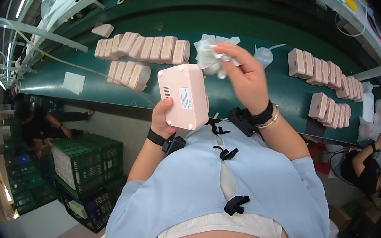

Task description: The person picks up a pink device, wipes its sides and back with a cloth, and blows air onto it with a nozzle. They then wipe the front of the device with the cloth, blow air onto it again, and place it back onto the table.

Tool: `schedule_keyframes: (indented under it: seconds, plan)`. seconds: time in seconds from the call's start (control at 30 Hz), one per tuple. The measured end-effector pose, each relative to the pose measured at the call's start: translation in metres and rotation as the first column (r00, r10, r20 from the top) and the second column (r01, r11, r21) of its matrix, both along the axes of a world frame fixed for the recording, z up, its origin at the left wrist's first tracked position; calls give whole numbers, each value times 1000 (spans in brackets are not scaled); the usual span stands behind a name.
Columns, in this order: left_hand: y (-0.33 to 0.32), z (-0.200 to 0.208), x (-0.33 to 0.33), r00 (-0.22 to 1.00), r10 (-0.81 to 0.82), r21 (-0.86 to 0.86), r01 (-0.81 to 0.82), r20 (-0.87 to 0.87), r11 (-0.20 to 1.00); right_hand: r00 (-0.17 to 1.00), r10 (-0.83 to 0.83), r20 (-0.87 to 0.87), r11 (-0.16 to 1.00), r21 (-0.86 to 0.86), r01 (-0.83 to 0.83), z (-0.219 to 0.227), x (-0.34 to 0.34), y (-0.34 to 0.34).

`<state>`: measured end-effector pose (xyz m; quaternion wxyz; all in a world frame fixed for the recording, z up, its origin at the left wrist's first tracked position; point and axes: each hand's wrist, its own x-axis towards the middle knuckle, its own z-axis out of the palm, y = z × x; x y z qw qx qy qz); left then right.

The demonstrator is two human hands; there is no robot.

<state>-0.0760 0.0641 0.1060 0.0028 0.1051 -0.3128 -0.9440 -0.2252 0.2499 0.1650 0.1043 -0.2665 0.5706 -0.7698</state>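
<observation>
My left hand (163,117) grips a pale pink box-shaped device (178,111) by its lower left edge. The device's underside faces me, with small round feet at its corners, a slotted vent and a white label. In my right hand (244,75) a crumpled white tissue (209,57) is pinched between thumb and fingers, close to the device's upper right corner. Whether the tissue touches the device I cannot tell. Behind both hands lies the green table (263,107).
Rows of similar pink devices stand at the left (151,48) and right (321,73). A translucent squeeze bottle (264,56) is beyond my right hand. Green crates (84,163) are stacked on the floor at left. Other people sit at far left (39,122) and right (365,166).
</observation>
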Motion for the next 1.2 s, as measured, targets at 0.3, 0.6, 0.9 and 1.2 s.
schedule_keyframes:
  seconds: [0.3,0.6,0.9,1.2]
  plan:
    - [5,9,-6,988,134,142,-143,74,980,714,265,-648,964,194,-181,-8,30,-4]
    - [-4,24,-7,985,169,-260,-156,28,953,992,-42,-118,993,101,54,-39,10,10]
    - [16,35,-22,933,358,-307,-347,-19,886,945,146,-294,963,262,-67,-26,27,-8]
    - [12,24,-17,970,219,-361,-242,-104,900,841,112,-530,948,310,70,-20,4,-7]
